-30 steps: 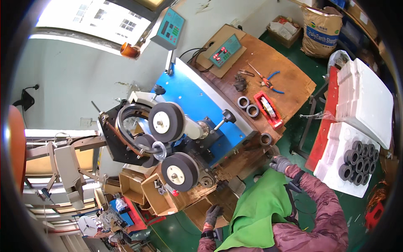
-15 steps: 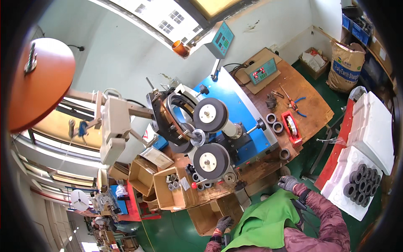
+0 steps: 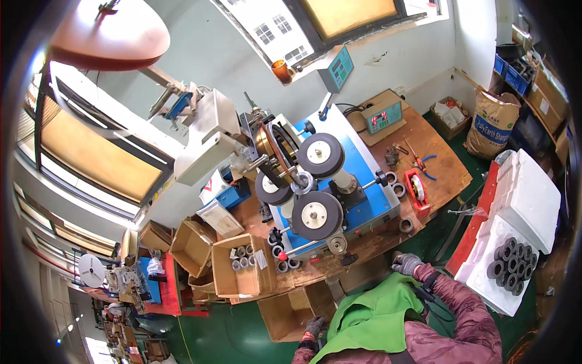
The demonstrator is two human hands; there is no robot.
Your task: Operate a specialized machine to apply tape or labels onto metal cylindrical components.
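Note:
My left hand, in a grey glove, is low at the right side of an open cardboard box; its fingers look loose, and nothing shows in them. By the bench's front edge is my gloved right hand, fingers loosely stretched and holding nothing I can see. Before me stands a blue-topped winding machine. Its black rollers surround a small pale ring core, and an upright large ring passes by that core. Both hands are apart from the machine.
Another cardboard box holds several grey rings. On the wooden bench lie pliers, a red tape dispenser and a digital control box. At right, a white foam box holds black rings. An orange lamp shade hangs upper left.
The view has shifted, so the lamp shade sits higher and more of the left windows shows. Both hands keep about the same places beside the box and the bench edge.

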